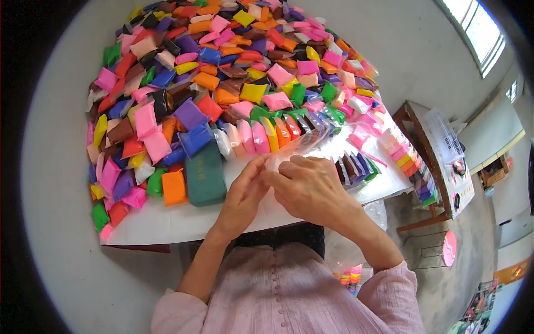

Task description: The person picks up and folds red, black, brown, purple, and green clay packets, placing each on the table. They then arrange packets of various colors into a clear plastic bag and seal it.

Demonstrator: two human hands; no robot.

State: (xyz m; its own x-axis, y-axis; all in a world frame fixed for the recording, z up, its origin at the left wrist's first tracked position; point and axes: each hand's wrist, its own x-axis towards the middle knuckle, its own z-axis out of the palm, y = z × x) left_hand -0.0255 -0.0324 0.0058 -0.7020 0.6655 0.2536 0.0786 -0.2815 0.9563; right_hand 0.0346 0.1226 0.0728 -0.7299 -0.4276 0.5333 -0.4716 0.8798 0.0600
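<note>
My left hand (245,192) and my right hand (306,186) meet above the front of the white table. Fingers of both are closed at the edge of a clear plastic bag (305,146), which stretches away to the upper right. Just behind the bag stands a row of small coloured packets (260,137), running from white and pink through yellow and orange to dark ones. The bag partly overlaps that row. Another short row of dark, blue and green packets (356,168) lies right of my right hand. My fingertips are partly hidden by each other.
A big heap of coloured packets (222,61) covers the back of the table (144,225). A dark green box (206,177) sits left of my left hand. More packets line the right edge. A wooden side table (414,119) and a pink-topped stool (449,248) stand to the right.
</note>
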